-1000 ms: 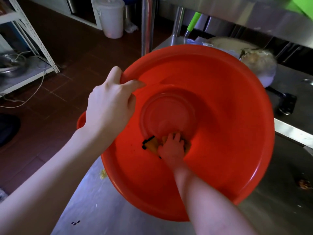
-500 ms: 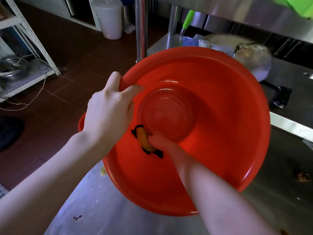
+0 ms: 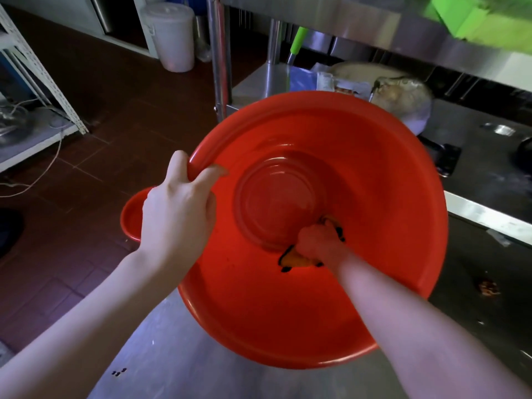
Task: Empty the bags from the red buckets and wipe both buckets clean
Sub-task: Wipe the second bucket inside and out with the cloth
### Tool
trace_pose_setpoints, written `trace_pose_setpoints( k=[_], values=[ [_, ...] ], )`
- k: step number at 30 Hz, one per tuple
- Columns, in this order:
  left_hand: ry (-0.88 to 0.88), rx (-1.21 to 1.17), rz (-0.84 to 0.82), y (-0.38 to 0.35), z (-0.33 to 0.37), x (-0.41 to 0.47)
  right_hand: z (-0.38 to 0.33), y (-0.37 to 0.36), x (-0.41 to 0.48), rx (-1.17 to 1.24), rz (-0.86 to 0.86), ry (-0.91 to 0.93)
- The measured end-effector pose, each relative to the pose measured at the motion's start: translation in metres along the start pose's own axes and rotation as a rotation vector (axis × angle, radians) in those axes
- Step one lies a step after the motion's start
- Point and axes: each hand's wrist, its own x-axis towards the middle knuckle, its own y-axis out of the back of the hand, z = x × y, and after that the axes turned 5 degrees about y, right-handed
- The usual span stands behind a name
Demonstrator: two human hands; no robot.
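- A second red bucket peeks out at the far left.
- The left hand curls round the rim of the big red bucket, tipped over the steel table with its mouth facing the person.
- The right hand is deep inside, squeezing a yellow cloth at the edge of the bottom (the close hand for wiping).

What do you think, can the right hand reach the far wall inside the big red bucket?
Probably yes: the right hand is deep inside the red bucket, gripping the yellow cloth, and nothing lies between it and the far wall.
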Motion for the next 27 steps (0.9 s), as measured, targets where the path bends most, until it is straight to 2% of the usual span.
trace_pose_setpoints(
  k=[2, 5, 8, 10, 14, 17, 19, 23, 25, 27],
  values=[
    [0.008, 0.002, 0.001, -0.001, 0.002, -0.001, -0.034, -0.014, -0.001, 0.341, -0.032, 0.085],
    [0.012, 0.011, 0.001, -0.002, 0.000, 0.000, -0.087, -0.012, 0.013, 0.804, 0.134, 0.156],
    [-0.009, 0.013, -0.006, -0.002, -0.004, 0.002, -0.121, 0.025, 0.026, 1.317, 0.297, 0.257],
    [-0.015, 0.019, -0.006, -0.002, -0.007, 0.002, -0.128, 0.039, 0.028, 1.493, 0.410, 0.270],
    [-0.018, 0.018, -0.013, -0.002, -0.009, 0.004, -0.113, 0.023, 0.018, 1.216, 0.456, 0.443],
    [-0.025, 0.021, -0.024, -0.002, -0.008, 0.003, -0.091, 0.003, 0.015, 0.921, 0.339, 0.471],
    [-0.013, 0.019, -0.029, -0.001, -0.007, 0.003, -0.071, -0.006, 0.007, 0.712, 0.182, 0.425],
    [-0.004, 0.026, -0.030, 0.000, -0.006, 0.003, -0.020, -0.004, -0.008, 0.077, -0.069, 0.269],
    [-0.005, 0.028, -0.034, 0.000, -0.007, 0.004, 0.001, 0.010, -0.012, -0.190, -0.065, 0.193],
    [-0.004, 0.030, -0.035, 0.000, -0.009, 0.004, 0.019, 0.024, -0.014, -0.416, 0.039, 0.134]
  ],
)
